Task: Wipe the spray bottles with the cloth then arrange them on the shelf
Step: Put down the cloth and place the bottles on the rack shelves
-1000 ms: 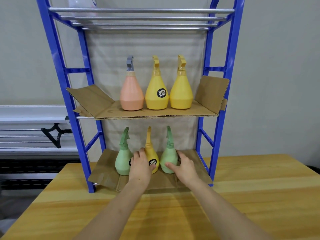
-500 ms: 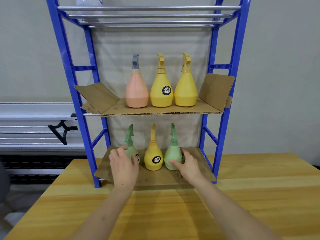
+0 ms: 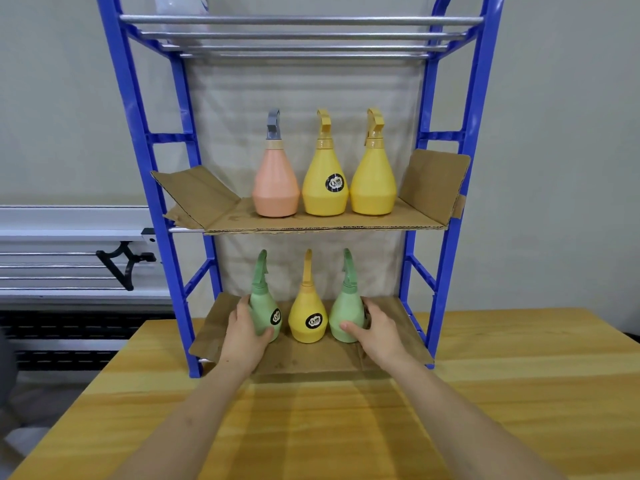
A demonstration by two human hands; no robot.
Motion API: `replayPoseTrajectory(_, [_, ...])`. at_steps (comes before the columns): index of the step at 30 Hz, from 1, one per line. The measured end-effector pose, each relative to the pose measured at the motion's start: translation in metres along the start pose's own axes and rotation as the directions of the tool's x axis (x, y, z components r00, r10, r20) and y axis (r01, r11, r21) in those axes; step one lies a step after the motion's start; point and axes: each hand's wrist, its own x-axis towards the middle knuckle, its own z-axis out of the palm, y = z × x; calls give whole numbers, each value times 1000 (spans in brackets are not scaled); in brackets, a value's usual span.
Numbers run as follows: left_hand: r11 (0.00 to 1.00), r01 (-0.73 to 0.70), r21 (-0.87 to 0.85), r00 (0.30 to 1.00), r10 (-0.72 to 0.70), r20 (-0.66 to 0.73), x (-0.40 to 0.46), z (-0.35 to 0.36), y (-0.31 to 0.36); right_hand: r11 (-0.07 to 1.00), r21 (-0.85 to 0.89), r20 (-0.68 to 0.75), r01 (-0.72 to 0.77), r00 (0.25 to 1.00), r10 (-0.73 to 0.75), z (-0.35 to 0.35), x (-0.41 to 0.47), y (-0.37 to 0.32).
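Note:
A blue shelf rack (image 3: pixel 131 133) stands on the wooden table (image 3: pixel 502 393). Its bottom shelf, lined with cardboard (image 3: pixel 311 358), carries three small spray bottles. My left hand (image 3: pixel 244 336) grips the left green bottle (image 3: pixel 263 310). My right hand (image 3: pixel 379 332) grips the right green bottle (image 3: pixel 346 313). Between them stands a small yellow bottle (image 3: pixel 307 317), untouched. On the middle shelf stand a pink bottle (image 3: pixel 275 181) and two larger yellow bottles (image 3: pixel 325 181) (image 3: pixel 373 178). No cloth is in view.
Folded cardboard flaps (image 3: pixel 436 181) rise at both ends of the middle shelf. The top shelf is bare metal rods (image 3: pixel 298 32) with a white object (image 3: pixel 180 8) behind. White rails with a black bracket (image 3: pixel 121 261) run along the wall to the left.
My left hand has left the small yellow bottle, moved leftward and closed around the left green bottle. My right hand stays on the right green bottle. The camera view has shifted slightly.

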Motion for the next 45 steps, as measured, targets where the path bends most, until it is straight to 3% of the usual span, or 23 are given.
replayPoseTrajectory(13, [998, -41, 48, 999, 41, 7, -6, 1, 3, 1000, -9, 8, 1, 1000, -1, -2, 0, 0])
replayPoseTrajectory(45, [997, 37, 75, 999, -35, -30, -11, 9, 12, 999, 15, 18, -39, 999, 38, -7, -5, -11])
